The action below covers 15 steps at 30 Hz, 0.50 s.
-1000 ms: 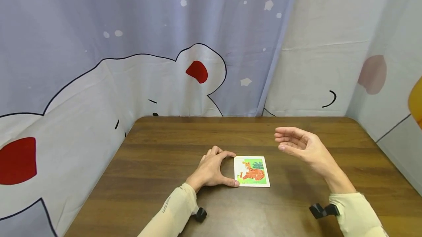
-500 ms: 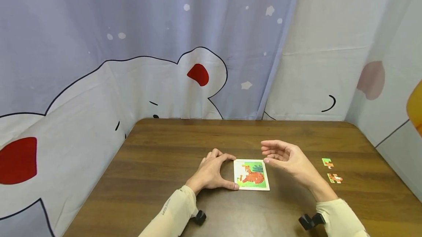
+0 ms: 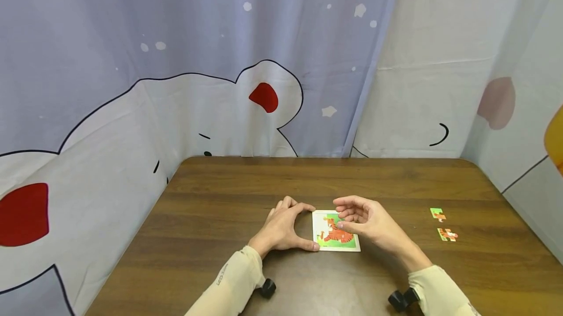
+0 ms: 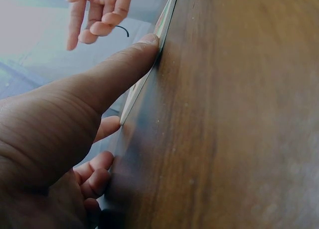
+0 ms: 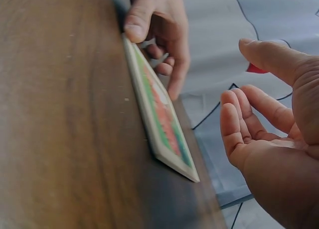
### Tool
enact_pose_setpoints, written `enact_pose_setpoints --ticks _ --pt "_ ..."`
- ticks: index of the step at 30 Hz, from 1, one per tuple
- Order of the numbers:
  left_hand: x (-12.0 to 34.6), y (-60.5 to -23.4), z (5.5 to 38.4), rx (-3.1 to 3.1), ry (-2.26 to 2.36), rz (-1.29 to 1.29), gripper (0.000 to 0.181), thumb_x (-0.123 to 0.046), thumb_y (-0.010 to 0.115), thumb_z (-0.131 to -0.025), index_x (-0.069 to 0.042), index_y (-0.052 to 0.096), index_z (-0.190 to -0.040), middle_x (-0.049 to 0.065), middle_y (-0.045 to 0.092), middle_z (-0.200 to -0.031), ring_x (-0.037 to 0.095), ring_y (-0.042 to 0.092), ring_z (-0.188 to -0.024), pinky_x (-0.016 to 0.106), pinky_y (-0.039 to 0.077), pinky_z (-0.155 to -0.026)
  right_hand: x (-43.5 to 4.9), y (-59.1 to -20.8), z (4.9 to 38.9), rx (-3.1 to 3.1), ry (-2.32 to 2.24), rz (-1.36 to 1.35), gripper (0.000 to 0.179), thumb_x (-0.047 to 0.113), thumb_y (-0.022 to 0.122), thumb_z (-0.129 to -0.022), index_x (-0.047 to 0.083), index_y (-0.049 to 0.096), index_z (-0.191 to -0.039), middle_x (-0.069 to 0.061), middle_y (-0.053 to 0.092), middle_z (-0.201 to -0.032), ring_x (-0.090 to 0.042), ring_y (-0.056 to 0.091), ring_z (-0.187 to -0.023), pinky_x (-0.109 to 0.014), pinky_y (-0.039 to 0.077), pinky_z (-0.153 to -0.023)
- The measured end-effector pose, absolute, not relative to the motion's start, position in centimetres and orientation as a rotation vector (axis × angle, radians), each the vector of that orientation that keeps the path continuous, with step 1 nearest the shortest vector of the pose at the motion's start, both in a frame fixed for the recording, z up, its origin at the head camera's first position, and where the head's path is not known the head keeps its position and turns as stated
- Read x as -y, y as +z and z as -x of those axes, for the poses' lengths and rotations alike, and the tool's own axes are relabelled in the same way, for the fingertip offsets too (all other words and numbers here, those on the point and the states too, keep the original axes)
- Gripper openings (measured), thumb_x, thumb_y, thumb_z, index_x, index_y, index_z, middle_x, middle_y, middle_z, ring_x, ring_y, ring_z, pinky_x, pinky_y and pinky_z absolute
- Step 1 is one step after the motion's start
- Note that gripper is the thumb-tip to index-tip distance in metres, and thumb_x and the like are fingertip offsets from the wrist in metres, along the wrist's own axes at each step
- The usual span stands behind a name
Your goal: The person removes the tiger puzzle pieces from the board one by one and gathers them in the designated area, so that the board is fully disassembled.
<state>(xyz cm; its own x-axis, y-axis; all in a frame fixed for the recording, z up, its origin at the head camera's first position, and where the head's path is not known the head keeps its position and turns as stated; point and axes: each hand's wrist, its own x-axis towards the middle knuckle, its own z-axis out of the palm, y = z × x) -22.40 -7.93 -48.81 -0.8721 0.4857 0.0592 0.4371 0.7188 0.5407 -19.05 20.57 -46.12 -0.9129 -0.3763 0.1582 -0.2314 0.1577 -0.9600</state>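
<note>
"Two corners of the tiger puzzle (image 3: 333,239), is that all you've got?"

"Yes, both on its left edge. My left grip (image 3: 281,228) holds it there, thumb at the near corner, index finger at the far one. The puzzle lies flat on the desk (image 3: 228,199), just to the right of that palm."

"Which way does it run?"

"No long axis I can pick out; it looks nearly square, its far edge about in line with the desk's."

"And your right grip (image 3: 368,216)?"

"Above the puzzle's far right part, wide, with nothing between thumb and fingers. From there the puzzle is below and leftward. The right wrist view shows them apart, so the left is the nearer one."

"How is it turned?"

"Palm to the left, fingers loosely curved, thumb on the near side."

"Anything beyond it?"

"One green-and-orange jigsaw piece (image 3: 437,215) and, just nearer me, a striped jigsaw piece (image 3: 447,234), both out on the desk's right side, well apart from either grip."
</note>
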Motion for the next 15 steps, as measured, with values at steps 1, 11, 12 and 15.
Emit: enact_pose_setpoints --ticks 1,11,12,15 --pt "7.9 -48.8 22.4 -2.83 0.858 -0.762 0.096 -0.065 0.104 -0.067 -0.032 0.068 -0.15 0.001 0.052 -0.127 0.021 0.05 -0.115 0.043 0.041 -0.098 -20.5 -46.3 19.1 -2.294 -1.863 0.615 0.055 0.003 0.088 -0.095 -0.008 0.064 -0.143 -0.037 0.065 -0.133 -0.025 0.072 -0.107 -0.025 0.06 -0.093" --pt "7.9 -48.7 22.4 -2.836 0.833 -0.754 0.095 -0.064 0.103 -0.068 -0.034 0.067 -0.151 -0.001 0.052 -0.128 0.02 0.05 -0.116 0.041 0.041 -0.1 -19.7 -48.0 19.2 -2.239 -1.786 0.649 0.054 0.005 0.088 -0.096 -0.013 0.064 -0.141 -0.033 0.069 -0.125 -0.018 0.073 -0.101 -0.027 0.063 -0.086" --pt "7.9 -48.7 22.3 -2.836 0.829 -0.752 0.095 -0.064 0.103 -0.069 -0.035 0.067 -0.151 -0.001 0.052 -0.129 0.02 0.05 -0.116 0.041 0.04 -0.101 -19.7 -48.2 19.2 -2.244 -1.777 0.654 0.053 0.004 0.088 -0.095 -0.013 0.065 -0.14 -0.032 0.07 -0.124 -0.017 0.073 -0.1 -0.026 0.062 -0.086" --pt "7.9 -48.8 22.4 -2.84 0.828 -0.757 0.096 -0.064 0.103 -0.068 -0.034 0.067 -0.151 -0.001 0.053 -0.128 0.02 0.05 -0.116 0.042 0.041 -0.1 -19.5 -48.5 19.3 -2.273 -1.741 0.679 0.051 0.004 0.089 -0.094 -0.012 0.067 -0.137 -0.03 0.071 -0.121 -0.016 0.073 -0.097 -0.024 0.061 -0.086"
